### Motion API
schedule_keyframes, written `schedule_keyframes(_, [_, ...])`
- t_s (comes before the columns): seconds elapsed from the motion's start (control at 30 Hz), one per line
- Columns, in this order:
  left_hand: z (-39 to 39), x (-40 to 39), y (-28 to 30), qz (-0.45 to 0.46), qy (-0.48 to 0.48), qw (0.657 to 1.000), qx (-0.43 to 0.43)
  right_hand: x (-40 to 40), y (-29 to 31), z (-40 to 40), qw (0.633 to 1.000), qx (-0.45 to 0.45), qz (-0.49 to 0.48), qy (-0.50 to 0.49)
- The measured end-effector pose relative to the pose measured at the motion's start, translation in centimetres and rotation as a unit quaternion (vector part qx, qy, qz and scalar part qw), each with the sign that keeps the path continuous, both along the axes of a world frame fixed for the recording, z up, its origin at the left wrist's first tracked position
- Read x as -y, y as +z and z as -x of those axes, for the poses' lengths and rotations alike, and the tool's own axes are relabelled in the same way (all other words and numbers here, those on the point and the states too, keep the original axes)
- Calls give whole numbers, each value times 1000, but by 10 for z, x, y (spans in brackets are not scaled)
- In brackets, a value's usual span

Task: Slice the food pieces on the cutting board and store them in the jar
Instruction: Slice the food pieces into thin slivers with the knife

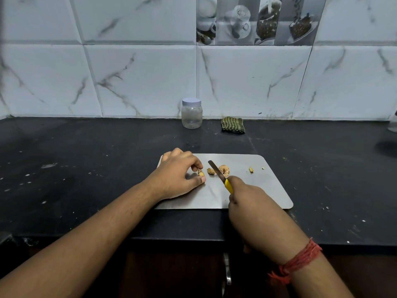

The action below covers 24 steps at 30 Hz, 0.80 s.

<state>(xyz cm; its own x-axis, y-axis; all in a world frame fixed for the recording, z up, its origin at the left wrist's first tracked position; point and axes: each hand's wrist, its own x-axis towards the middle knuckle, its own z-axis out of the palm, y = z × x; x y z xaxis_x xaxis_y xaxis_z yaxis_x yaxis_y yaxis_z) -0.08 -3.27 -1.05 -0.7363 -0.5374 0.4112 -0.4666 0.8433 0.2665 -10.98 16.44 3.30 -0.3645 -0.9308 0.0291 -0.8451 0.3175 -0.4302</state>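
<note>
A steel cutting board (257,190) lies on the black counter. My left hand (178,175) pinches a small yellowish food piece (201,174) at the board's left side. My right hand (249,203) grips a yellow-handled knife (218,172), whose blade points up and left over the board. Tan food pieces (223,169) lie just beyond the blade, and a small cut bit (251,169) sits further right. A clear plastic jar (191,114) with a pale lid on it stands by the wall, well behind the board.
A folded green striped cloth (233,125) lies right of the jar against the tiled wall. The black counter (86,168) is speckled with white flecks. A cabinet handle (227,269) shows below the counter edge. A clear object (393,123) peeks in at the far right.
</note>
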Motion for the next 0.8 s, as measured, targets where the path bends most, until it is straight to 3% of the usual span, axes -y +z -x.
schedule_keyframes(0.43, [-10, 13, 0, -86, -16, 996, -18, 4, 1, -2, 999, 15, -32, -7])
schedule_keyframes(0.8, [-7, 11, -4, -54, 1, 998, -30, 20, -1, -11, 998, 4, -54, 9])
